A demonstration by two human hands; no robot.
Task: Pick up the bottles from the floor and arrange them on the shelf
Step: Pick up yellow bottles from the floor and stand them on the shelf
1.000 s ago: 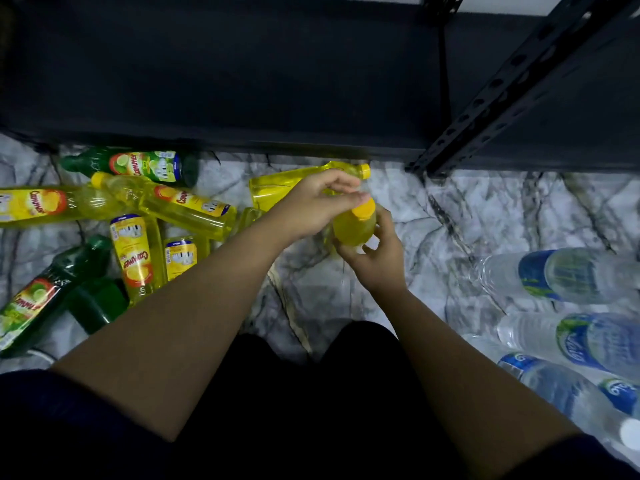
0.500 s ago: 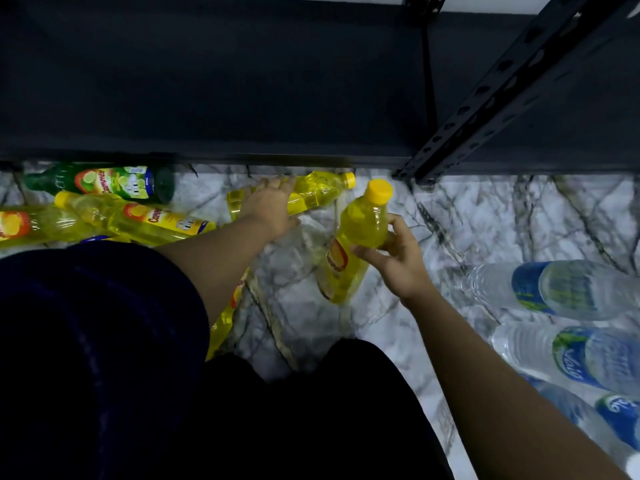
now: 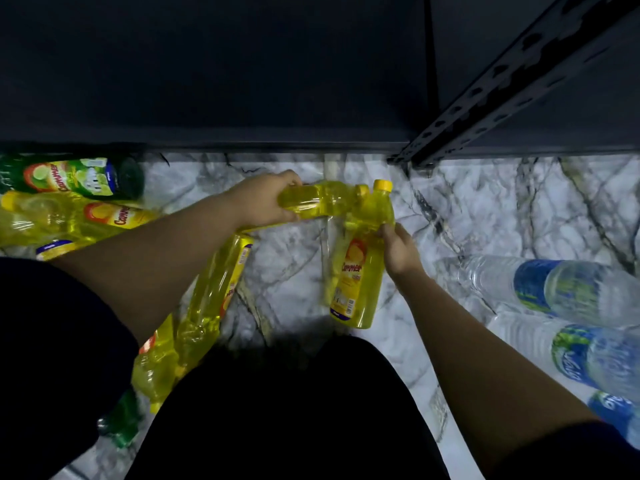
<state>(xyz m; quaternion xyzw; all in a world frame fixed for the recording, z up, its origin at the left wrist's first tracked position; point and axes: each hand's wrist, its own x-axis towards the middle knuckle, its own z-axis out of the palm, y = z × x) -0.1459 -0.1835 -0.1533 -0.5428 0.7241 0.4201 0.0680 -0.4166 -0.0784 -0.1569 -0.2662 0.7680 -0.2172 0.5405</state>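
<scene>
Left hand (image 3: pixel 258 202) gripped a sideways yellow bottle (image 3: pixel 317 201) above the marble floor (image 3: pixel 485 216), near the dark shelf (image 3: pixel 207 81). Right hand (image 3: pixel 398 251) gripped a second, upright yellow bottle (image 3: pixel 360 271), caps nearly touching.

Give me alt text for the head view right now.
Each hand grips a yellow bottle above the marble floor: the left hand holds one sideways, the right hand one upright. More yellow and green bottles lie left, water bottles right, and the dark shelf is ahead.

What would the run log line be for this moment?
left hand: grips lying yellow bottle | right hand: grips labelled yellow bottle | shelf: no bottles visible
</scene>
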